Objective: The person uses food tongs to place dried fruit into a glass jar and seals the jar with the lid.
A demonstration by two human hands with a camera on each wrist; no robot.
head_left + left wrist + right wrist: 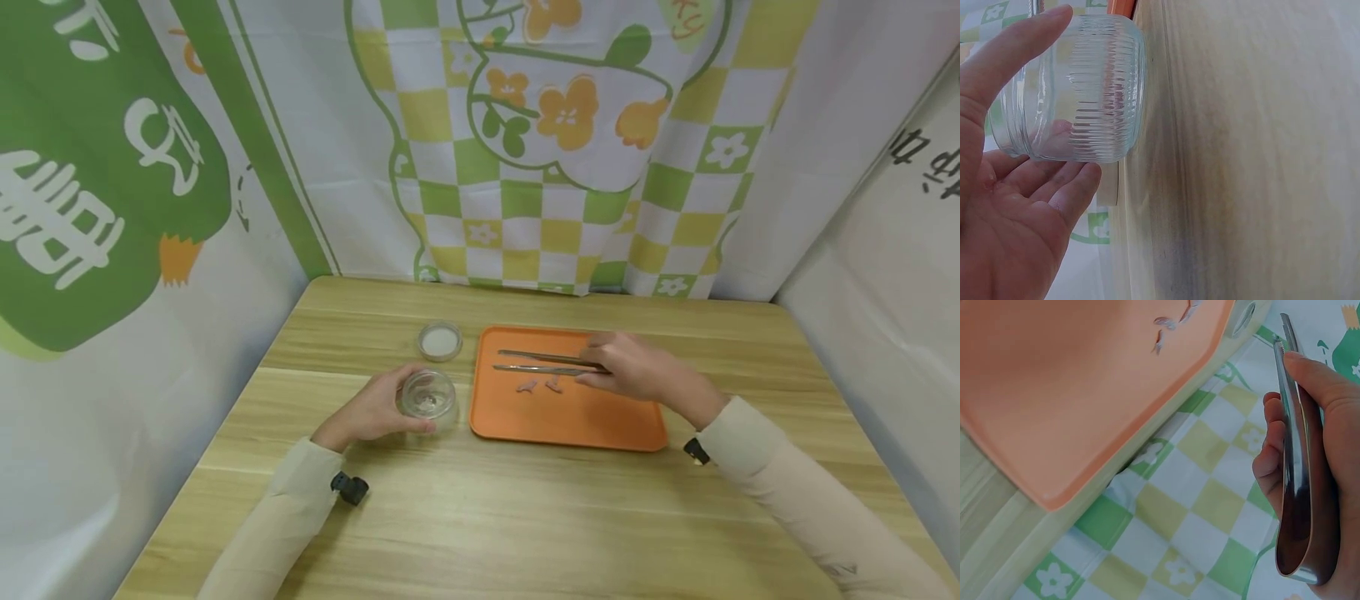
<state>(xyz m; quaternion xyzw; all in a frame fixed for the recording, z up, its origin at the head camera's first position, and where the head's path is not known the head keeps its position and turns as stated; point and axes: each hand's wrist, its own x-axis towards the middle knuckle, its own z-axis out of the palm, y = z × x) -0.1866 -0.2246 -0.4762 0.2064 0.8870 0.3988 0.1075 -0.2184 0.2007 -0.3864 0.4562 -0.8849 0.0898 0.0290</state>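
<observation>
My left hand [378, 406] holds a clear glass jar [429, 395] on the table, thumb on the near side and fingers round the far side. Ribbed walls of the jar [1100, 94] show in the left wrist view. In my right hand [633, 367] is a pair of metal tongs [1297, 487], its arms spread apart and pointing left over the orange tray [570, 429]. Two small pinkish-purple pieces [527, 386] lie on the tray, just below the tongs in the head view. Nothing shows between the tong tips.
A round lid [439, 342] with a pale centre lies on the wooden table [480, 517], behind the jar and left of the tray. Printed cloth [525, 225] hangs along the table's back edge, with white sheets at both sides.
</observation>
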